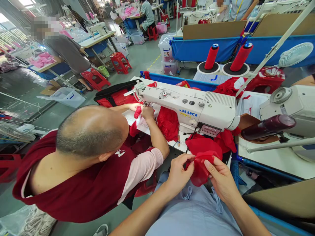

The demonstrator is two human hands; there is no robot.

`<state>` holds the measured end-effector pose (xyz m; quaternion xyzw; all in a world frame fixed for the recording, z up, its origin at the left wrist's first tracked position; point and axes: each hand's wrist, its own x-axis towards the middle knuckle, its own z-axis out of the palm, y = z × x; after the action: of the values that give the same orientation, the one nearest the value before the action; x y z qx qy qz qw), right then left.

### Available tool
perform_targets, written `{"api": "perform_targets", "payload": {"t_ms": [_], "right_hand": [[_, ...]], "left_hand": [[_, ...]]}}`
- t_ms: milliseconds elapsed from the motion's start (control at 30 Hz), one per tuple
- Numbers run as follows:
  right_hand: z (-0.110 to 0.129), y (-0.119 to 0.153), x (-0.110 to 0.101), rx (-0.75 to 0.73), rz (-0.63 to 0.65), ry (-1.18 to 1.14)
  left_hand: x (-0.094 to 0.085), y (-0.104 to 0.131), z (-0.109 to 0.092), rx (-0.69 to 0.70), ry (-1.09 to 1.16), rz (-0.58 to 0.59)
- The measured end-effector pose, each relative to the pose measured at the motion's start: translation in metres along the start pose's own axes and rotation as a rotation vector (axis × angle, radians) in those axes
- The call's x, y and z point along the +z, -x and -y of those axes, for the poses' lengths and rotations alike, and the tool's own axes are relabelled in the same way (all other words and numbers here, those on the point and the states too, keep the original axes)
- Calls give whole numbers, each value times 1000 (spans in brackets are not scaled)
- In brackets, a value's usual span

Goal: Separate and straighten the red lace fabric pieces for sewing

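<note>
Between my two hands is a piece of thin red fabric (199, 170), held up over my lap. My left hand (181, 172) pinches its left edge between thumb and fingers. On the right side, my right hand (220, 175) grips the same fabric with the thumb on top. Just beyond, more red fabric (204, 146) lies at the table's edge and partly overlaps what I hold. A white JUKI sewing machine (192, 105) stands behind it. To my left, a co-worker in a dark red top bends over the needle end, both hands on red and white cloth (137, 119).
A heap of red cloth (168, 124) sits under the machine arm. Two red thread cones (211, 57) stand behind. At right are a dark red bottle-like object (269, 127), another machine (290, 105) and a cardboard panel (285, 200). The co-worker's elbow is close to my left hand.
</note>
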<state>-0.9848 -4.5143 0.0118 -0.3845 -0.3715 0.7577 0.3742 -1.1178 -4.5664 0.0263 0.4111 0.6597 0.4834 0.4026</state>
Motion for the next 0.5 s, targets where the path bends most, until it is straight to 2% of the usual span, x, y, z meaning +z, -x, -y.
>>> {"api": "perform_targets", "payload": {"t_ms": [200, 367, 500], "right_hand": [[-3, 1, -2, -4, -29, 40], [-4, 2, -2, 32, -3, 16], [-2, 2, -2, 31, -100, -22]], "left_hand": [[3, 1, 1, 27, 29, 24], [4, 1, 6, -31, 66, 46], [-1, 3, 10, -71, 126, 19]]}}
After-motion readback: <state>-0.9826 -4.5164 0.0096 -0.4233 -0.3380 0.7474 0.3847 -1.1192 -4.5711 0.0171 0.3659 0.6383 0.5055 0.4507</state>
